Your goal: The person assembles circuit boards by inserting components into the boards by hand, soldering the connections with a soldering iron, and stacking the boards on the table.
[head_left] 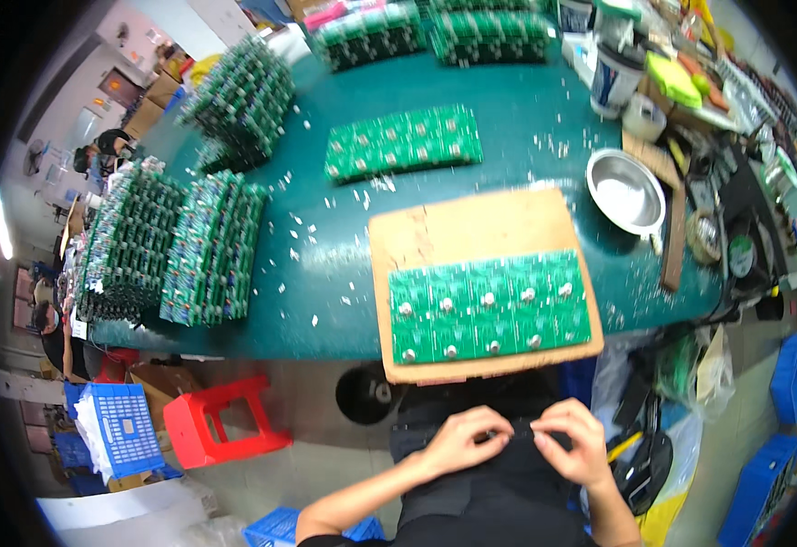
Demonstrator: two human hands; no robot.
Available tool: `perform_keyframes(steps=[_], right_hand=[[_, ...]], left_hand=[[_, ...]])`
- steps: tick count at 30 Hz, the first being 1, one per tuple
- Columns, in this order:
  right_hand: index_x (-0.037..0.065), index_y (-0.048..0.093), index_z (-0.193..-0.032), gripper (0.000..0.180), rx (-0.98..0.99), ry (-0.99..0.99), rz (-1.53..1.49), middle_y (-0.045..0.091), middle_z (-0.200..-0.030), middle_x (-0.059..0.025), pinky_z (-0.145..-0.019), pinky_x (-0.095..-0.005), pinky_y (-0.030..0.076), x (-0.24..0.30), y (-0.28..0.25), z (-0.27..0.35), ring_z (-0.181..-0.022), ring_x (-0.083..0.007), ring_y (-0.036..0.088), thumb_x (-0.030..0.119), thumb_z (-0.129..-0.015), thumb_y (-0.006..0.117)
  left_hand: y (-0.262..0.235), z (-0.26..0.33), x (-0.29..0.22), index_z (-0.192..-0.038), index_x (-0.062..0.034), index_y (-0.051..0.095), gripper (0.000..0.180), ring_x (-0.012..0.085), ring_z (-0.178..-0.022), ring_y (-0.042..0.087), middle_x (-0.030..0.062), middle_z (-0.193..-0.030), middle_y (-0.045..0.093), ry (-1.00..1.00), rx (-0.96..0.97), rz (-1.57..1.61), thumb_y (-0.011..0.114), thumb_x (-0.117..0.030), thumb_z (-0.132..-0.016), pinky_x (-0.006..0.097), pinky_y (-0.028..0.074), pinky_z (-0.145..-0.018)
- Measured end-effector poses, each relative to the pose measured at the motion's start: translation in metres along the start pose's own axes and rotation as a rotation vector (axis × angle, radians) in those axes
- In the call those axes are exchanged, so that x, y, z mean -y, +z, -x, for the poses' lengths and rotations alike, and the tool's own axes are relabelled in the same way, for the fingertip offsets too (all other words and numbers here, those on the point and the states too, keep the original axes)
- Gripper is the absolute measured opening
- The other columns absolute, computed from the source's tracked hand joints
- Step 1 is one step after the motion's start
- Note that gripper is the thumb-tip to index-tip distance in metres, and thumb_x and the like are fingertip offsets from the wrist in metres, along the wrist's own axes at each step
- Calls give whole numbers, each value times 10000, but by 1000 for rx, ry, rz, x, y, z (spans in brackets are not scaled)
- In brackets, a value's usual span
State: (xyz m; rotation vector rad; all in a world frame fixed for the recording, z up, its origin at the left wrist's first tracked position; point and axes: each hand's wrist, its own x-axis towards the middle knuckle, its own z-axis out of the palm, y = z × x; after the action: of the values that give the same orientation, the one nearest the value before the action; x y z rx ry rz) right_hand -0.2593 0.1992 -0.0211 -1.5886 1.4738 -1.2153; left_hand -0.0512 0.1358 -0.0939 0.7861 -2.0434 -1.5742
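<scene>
My left hand (465,441) is held over my lap, with thumb and forefinger curled into a pinch. Close beside it, my right hand (575,444) pinches too. Whatever lies between the fingertips is dark or too small to make out. Just beyond both hands, a green circuit board panel (489,319) with several round silver parts lies flat on a tan board (471,221) at the table's front edge. Neither hand touches the panel. Farther back, another green panel stack (404,144) with similar round parts rests on the table.
Stacks of populated circuit boards (211,251) line the left of the green table (325,314), with more at the back. A metal bowl (624,193) stands at right, near a white tub (615,80). Small white scraps dot the tabletop. A red stool (225,424) stands below left.
</scene>
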Motion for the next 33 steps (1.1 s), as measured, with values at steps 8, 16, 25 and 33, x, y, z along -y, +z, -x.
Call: perform_keyframes(steps=[8, 16, 25, 33], right_hand=[[61, 720, -898, 207, -58, -282, 37, 628, -865, -63, -700, -327, 509, 35, 15, -54, -782, -227, 618, 19, -711, 798], [79, 750, -951, 220, -118, -280, 155, 598, -872, -64, -646, -304, 506, 44, 13, -59, -761, -203, 595, 18, -743, 786], [45, 713, -1090, 329, -44, -182, 179, 590, -921, -91, -645, -290, 517, 51, -7, -51, -770, -196, 608, -4, -769, 764], [7, 702, -953, 229, -385, -142, -11, 636, -881, -110, -694, -295, 498, 50, -29, -64, -802, -219, 619, -34, -741, 777]], left_hand=[[-11, -17, -63, -1119, 6, 630, 205, 80, -932, 604, 33, -1036, 650, -194, -228, 880, 638, -102, -945, 229, 490, -823], [-16, -20, -75, -1146, -3, 655, 227, 67, -909, 587, 14, -1004, 659, -173, -299, 890, 634, -130, -958, 222, 473, -813], [-8, -32, -73, -1089, -21, 688, 206, 25, -774, 513, -26, -930, 658, -208, -212, 1038, 652, -173, -954, 181, 402, -689], [-19, -68, -108, -1116, 6, 654, 239, 85, -900, 624, 72, -1016, 682, -93, -210, 890, 602, -187, -985, 223, 485, -751]])
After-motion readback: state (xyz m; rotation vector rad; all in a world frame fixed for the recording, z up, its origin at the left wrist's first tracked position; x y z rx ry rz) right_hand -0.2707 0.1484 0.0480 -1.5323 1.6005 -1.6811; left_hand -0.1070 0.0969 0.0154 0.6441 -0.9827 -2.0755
